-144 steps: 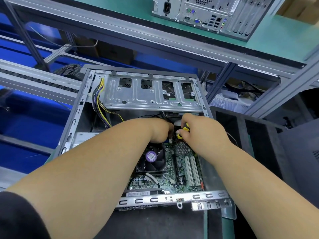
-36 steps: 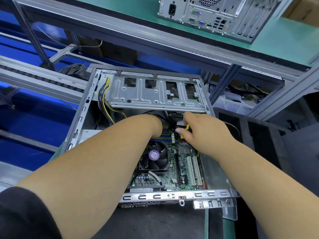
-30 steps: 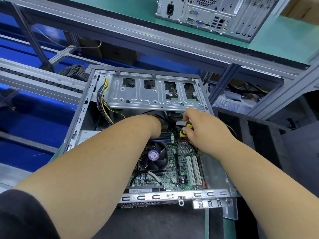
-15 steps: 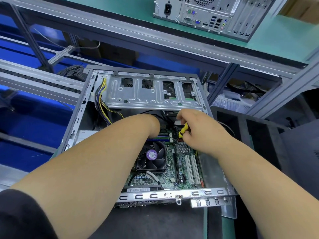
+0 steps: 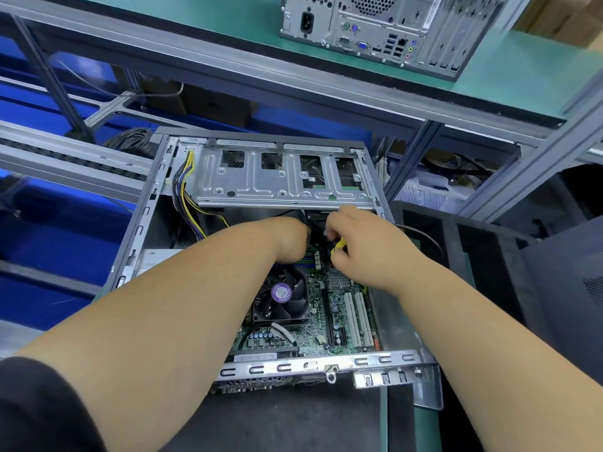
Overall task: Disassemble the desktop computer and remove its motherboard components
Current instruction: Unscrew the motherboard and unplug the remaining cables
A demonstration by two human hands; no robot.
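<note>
Deep inside the open computer case (image 5: 143,223), under the silver drive cage (image 5: 280,181), both hands meet above the far edge of the motherboard (image 5: 339,308). The right hand (image 5: 368,249) has its fingers curled round a small yellow-handled tool (image 5: 338,245), of which only a short yellow stretch shows, slanting down toward the board. The left hand (image 5: 290,239) reaches in with its fingers hidden behind the wrist, so whether it grips anything cannot be told. The case lies flat on a dark mat (image 5: 293,419), its long axis running away from the person. One black cooler fan (image 5: 282,296) sits on the board beside two white expansion slots (image 5: 357,318). A second computer (image 5: 391,31) stands on the green shelf (image 5: 522,76) above.
</note>
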